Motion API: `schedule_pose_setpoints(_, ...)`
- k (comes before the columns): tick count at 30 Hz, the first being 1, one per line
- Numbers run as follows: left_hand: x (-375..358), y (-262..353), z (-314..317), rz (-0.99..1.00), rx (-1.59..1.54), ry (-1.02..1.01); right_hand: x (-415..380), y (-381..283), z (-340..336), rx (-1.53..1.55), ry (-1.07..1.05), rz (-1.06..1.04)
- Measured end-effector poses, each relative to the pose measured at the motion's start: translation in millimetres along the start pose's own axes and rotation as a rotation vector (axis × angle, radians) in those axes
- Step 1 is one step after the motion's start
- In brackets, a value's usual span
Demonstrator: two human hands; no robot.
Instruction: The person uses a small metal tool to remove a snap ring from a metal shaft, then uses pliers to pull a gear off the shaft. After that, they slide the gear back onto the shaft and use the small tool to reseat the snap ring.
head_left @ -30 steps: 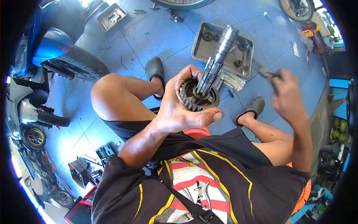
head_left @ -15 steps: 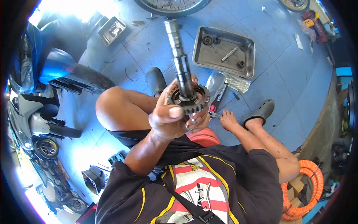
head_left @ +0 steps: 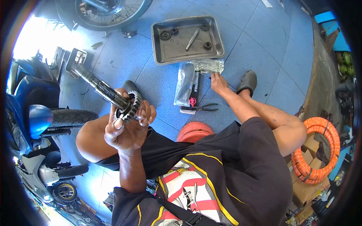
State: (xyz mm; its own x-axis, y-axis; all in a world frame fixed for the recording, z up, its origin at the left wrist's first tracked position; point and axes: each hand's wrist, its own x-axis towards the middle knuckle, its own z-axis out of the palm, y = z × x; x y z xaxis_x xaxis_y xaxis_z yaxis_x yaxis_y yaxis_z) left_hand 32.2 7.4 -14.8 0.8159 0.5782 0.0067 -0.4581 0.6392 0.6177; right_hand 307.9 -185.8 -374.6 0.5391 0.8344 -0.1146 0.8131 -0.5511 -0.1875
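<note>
My left hand (head_left: 128, 130) grips a transmission shaft (head_left: 102, 87), fingers and thumb round the toothed gear (head_left: 132, 107) at its lower end. The bare metal length of the shaft tilts up and to the left. Down at the floor, my right hand (head_left: 219, 83) has its fingers drawn together beside a clear plastic packet (head_left: 184, 84). A small dark thing shows at its fingertips, too small to make out. A pair of pliers (head_left: 207, 107) lies on the tiles below that hand, near a black strip with a pink mark (head_left: 193, 101).
Ahead, a metal tray (head_left: 156, 54) holds several small gears and a pin (head_left: 192, 40). A wheel (head_left: 109, 13) stands at the upper left, motorcycles (head_left: 39, 109) along the left. Orange coiled tubing (head_left: 301, 165) sits at the right, and a red rounded object (head_left: 194, 131) between my legs.
The shaft and my left hand have swung left and tilted over. My right hand has left the pliers and moved forward to the small dark thing. The view has turned to the right.
</note>
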Motion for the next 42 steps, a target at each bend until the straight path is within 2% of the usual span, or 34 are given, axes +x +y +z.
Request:
schedule_pose_setpoints(1, 1, -1, -3, 0.029, 0.044, 0.046, 4, 4, 6, 0.013, 0.064, -0.063)
schedule_pose_setpoints(4, -1, -1, -5, 0.003, 0.053, 0.103, 15, 6, 28, 0.07, 0.005, -0.049)
schedule_pose_setpoints(6, -1, 0, -1, 0.029, 0.086, 0.172, 19, 2, 29, 0.008, -0.101, -0.029)
schedule_pose_setpoints(8, 0, -1, 5, 0.063, 0.074, 0.228, 28, -1, 6, 0.032, -0.323, -0.125)
schedule_pose_setpoints(10, 0, 2, 1, 0.082, 0.059, 0.21, 31, -1, -33, 0.228, -0.095, -0.152)
schedule_pose_setpoints(12, -3, 3, -9, 0.079, 0.125, 0.184, 31, -27, -134, 0.42, 0.052, -0.266)
schedule_pose_setpoints(13, -3, 4, -2, 0.099, 0.261, 0.277, 26, -51, -198, 0.485, 0.045, -0.241)
schedule_pose_setpoints(16, -6, 4, 1, 0.122, 0.322, 0.217, -9, -118, -352, 0.684, 0.014, -0.233)
schedule_pose_setpoints(18, -6, 7, 13, 0.103, 0.424, 0.18, -35, -145, -403, 0.663, 0.054, -0.461)
schedule_pose_setpoints(19, -7, 6, 16, 0.099, 0.413, 0.177, -43, -154, -412, 0.654, 0.051, -0.454)
schedule_pose_setpoints(21, -9, 3, 22, 0.048, 0.468, 0.203, -55, -168, -419, 0.569, 0.111, -0.645)
schedule_pose_setpoints(25, -11, 1, 31, 0.017, 0.501, 0.179, -67, -182, -409, 0.571, 0.113, -0.651)
schedule_pose_setpoints(27, -12, -1, 33, 0.036, 0.508, 0.178, -66, -185, -400, 0.535, 0.186, -0.733)
schedule_pose_setpoints(29, -14, -6, 33, 0.049, 0.51, 0.178, -68, -189, -399, 0.532, 0.142, -0.715)
schedule_pose_setpoints(31, -14, -10, 29, 0.154, 0.577, 0.171, -66, -190, -398, 0.523, 0.098, -0.709)
schedule_pose_setpoints(34, -18, -1, 30, 0.083, 0.755, 0.154, -68, -191, -390, 0.483, 0.084, -0.72)
schedule_pose_setpoints(37, -17, -3, 31, 0.082, 0.709, 0.188, -69, -195, -384, 0.436, 0.137, -0.737)
schedule_pose_setpoints(42, -15, -13, 28, 0.126, 0.717, 0.222, -72, -200, -392, 0.354, 0.033, -0.721)
